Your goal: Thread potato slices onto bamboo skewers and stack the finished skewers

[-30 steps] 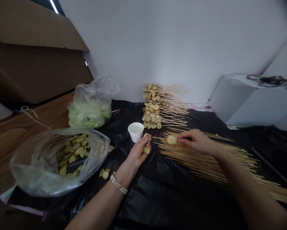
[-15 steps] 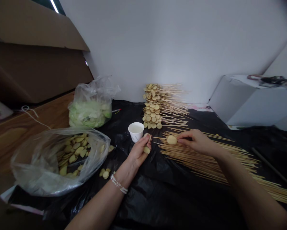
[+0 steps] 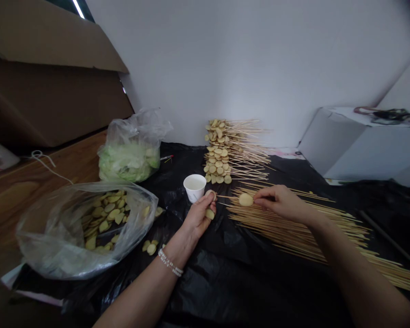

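Potato slice [image 3: 245,199] sits threaded on a bamboo skewer [image 3: 229,196], above the black plastic sheet [image 3: 205,284] and pinched between the thumb and fingers of the right hand [image 3: 282,202]. The skewer's pointed end reaches the left hand [image 3: 198,216], whose curled fingers cradle more slices [image 3: 210,214]. A white paper cup [image 3: 194,187] stands just beside that hand. Loose skewers [image 3: 293,232] fan out beneath the right hand, skewered slices [image 3: 218,155] lie stacked beyond, and a clear plastic bag of slices [image 3: 37,237] lies left, near a few fallen slices [image 3: 150,248].
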A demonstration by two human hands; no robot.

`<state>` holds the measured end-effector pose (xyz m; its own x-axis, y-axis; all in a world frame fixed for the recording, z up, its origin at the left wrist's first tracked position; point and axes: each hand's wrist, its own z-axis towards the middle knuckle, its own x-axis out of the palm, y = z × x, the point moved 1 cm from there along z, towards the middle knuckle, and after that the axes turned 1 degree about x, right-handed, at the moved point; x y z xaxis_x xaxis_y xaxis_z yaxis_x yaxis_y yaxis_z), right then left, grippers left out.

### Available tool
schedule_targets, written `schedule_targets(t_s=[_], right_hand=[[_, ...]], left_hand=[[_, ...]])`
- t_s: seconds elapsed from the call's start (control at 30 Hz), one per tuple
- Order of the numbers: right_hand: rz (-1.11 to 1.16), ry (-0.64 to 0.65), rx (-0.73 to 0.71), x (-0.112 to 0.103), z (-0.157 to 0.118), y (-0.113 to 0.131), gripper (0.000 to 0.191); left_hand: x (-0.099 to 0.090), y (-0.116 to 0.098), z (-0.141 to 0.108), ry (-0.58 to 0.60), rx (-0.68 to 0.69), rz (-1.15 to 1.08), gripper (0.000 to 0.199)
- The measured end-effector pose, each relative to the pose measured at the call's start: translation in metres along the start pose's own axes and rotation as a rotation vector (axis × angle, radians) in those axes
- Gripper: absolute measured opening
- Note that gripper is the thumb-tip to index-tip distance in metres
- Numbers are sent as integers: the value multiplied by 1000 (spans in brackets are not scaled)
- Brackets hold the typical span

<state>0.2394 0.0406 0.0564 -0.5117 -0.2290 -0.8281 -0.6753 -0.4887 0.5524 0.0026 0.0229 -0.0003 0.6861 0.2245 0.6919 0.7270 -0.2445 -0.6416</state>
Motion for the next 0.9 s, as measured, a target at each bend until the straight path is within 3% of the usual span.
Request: schedule_targets(t_s=[0.43, 0.73, 0.9], right_hand=[[-96, -3, -1, 4, -1, 11, 25], [-203, -84, -77, 9, -2, 17, 24], [-175, -60, -65, 11, -3, 22, 26]], left_hand=[[-3, 5, 2, -56, 112, 120, 26], [-4, 6, 3, -68, 157, 157, 30], [-4, 5, 2, -75, 158, 162, 28]])
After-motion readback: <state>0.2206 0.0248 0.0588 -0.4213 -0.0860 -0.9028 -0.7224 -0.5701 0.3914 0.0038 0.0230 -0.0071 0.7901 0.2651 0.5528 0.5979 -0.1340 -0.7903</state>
